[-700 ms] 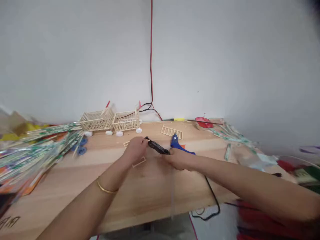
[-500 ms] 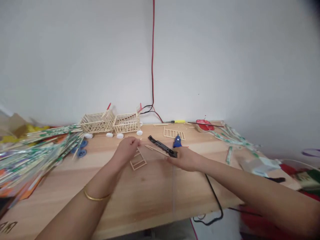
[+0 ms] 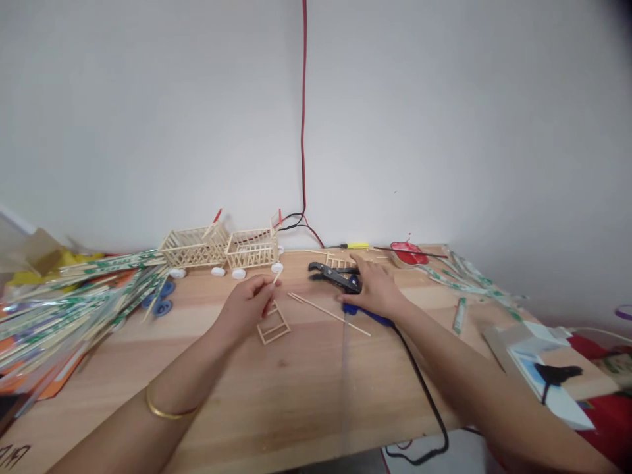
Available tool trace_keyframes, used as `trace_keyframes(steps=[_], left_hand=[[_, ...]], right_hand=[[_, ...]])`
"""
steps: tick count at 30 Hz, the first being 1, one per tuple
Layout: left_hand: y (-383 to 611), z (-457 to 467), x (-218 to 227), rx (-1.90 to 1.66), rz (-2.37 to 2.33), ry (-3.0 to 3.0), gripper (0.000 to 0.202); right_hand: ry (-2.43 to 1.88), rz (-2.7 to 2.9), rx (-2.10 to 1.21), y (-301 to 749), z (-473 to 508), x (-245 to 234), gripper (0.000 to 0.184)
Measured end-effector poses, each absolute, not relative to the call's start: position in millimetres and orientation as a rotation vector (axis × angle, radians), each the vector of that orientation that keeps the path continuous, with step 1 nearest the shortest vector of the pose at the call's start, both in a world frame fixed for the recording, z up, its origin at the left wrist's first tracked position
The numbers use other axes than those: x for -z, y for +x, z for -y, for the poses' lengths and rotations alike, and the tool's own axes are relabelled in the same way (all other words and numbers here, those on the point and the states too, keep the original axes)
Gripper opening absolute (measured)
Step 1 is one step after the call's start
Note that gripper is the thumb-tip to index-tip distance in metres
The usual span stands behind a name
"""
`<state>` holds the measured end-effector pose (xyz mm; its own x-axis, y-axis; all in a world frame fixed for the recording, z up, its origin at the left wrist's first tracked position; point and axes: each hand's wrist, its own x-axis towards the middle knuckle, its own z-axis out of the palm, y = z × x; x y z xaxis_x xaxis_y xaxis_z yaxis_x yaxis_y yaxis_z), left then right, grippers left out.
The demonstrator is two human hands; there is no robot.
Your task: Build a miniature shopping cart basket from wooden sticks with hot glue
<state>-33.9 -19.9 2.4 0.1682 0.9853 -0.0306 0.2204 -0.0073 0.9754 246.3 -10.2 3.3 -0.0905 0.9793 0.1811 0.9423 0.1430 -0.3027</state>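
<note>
My left hand (image 3: 245, 306) pinches a short piece of wooden stick (image 3: 275, 279) just above a small square stick frame (image 3: 273, 325) lying on the wooden table (image 3: 296, 382). My right hand (image 3: 376, 291) rests farther back, fingers laid over the handles of black cutting pliers (image 3: 332, 274), whose jaws are apart. A blue glue gun (image 3: 368, 313) lies under that hand with its black cord running off the front edge. A long thin stick (image 3: 328, 314) lies between the hands.
Two stick-built carts (image 3: 222, 249) with white wheels stand by the wall. A heap of chopstick wrappers (image 3: 64, 303) fills the left side. A red dish (image 3: 407, 253), a yellow-handled tool (image 3: 353, 245) and a ladder-like stick panel (image 3: 340, 263) lie at the back. Red and black wires (image 3: 303, 131) hang on the wall.
The right hand carried the pliers back and to the right, setting them down near the stick panel. The left hand drew away with the cut stick piece, now above the square frame.
</note>
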Motion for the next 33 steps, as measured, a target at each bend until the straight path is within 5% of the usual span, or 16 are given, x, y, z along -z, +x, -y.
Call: trace_keyframes(steps=[3, 7, 12, 17, 23, 33], left_hand=[[-42, 26, -3, -1.054, -1.229, 1.417, 0.031], [-48, 29, 1, -1.218, -1.251, 1.348, 0.029], [-52, 33, -2, -1.270, -1.308, 1.491, 0.024], [-52, 44, -11, -1.362, -1.355, 1.952, 0.014], [-28, 70, -20, -1.354, -0.873, 2.792, 0.018], [-8, 80, -11, -1.286, -0.721, 2.948, 0.014]], right_hand=[[-1.393, 1.929, -0.586, 238, 16, -22, 0.114], [-0.712, 1.550, -1.558, 207, 31, -44, 0.106], [-0.299, 1.062, -2.079, 179, 37, -37, 0.110], [-0.223, 0.826, -2.245, 176, 37, -25, 0.112], [-0.181, 0.756, -2.313, 169, 46, -22, 0.110], [-0.143, 0.798, -2.395, 163, 53, -21, 0.113]])
